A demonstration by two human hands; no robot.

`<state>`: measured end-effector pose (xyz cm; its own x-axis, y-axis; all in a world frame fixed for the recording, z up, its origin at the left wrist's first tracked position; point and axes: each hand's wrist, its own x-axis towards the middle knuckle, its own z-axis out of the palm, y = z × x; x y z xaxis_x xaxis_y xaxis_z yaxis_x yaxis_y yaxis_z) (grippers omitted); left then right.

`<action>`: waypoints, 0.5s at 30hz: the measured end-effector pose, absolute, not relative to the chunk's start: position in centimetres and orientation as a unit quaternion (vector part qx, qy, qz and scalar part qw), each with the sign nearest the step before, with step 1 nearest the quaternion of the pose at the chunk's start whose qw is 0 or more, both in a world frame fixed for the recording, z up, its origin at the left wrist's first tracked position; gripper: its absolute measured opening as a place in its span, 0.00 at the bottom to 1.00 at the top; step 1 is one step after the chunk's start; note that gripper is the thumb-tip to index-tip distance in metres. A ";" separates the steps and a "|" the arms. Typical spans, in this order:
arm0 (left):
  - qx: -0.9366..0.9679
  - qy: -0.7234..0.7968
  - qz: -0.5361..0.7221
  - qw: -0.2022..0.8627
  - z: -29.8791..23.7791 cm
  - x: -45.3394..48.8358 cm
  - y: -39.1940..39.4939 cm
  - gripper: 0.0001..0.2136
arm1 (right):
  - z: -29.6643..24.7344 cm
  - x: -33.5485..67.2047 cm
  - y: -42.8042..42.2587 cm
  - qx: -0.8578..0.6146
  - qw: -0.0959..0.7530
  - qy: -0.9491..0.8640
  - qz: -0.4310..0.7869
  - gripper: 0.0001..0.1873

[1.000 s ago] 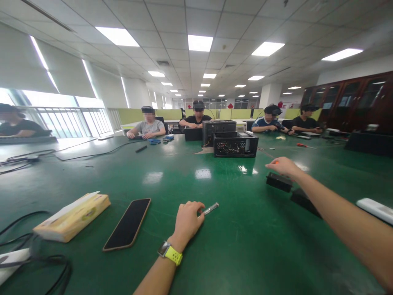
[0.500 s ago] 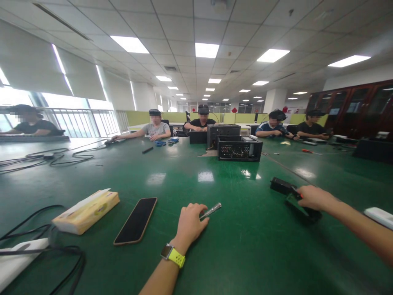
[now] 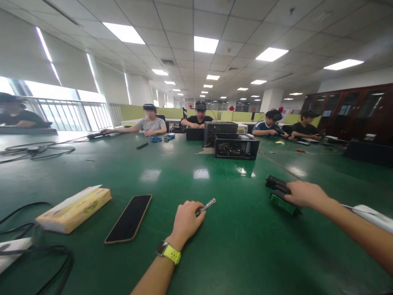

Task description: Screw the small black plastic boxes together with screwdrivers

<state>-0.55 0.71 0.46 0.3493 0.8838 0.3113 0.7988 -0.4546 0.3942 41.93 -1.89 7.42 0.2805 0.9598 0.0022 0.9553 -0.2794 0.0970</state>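
My left hand (image 3: 187, 221), with a watch on a lime band at the wrist, rests on the green table. Its fingers are closed on a slim screwdriver (image 3: 210, 204) with a clear handle, which points away to the right; the rest of the tool is hidden under the hand. Farther right, my right hand (image 3: 303, 194) grips a black boxy part (image 3: 281, 196) from above. That part has a flat, glossy underside or panel reflecting green; its exact kind I cannot make out. Another black block (image 3: 273, 181) shows just behind it, and whether the two are joined is unclear.
Left of my left hand lie a phone (image 3: 129, 219) and a yellow tissue pack (image 3: 75, 209), beside black cables (image 3: 58, 250). An open black computer case (image 3: 236, 146) stands mid-table. A white object (image 3: 373, 217) is at the right. Several people sit around the far edge.
My right hand has shifted slightly left with the black part, which has turned so its panel faces more toward me. My left hand stays on the table with the screwdriver. The view has swung slightly right.
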 end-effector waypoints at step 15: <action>0.856 0.415 0.267 0.153 1.0 0.0 -0.3 0.18 | 6.8 32.9 -1.1 0.586 0.058 0.732 -0.342 0.19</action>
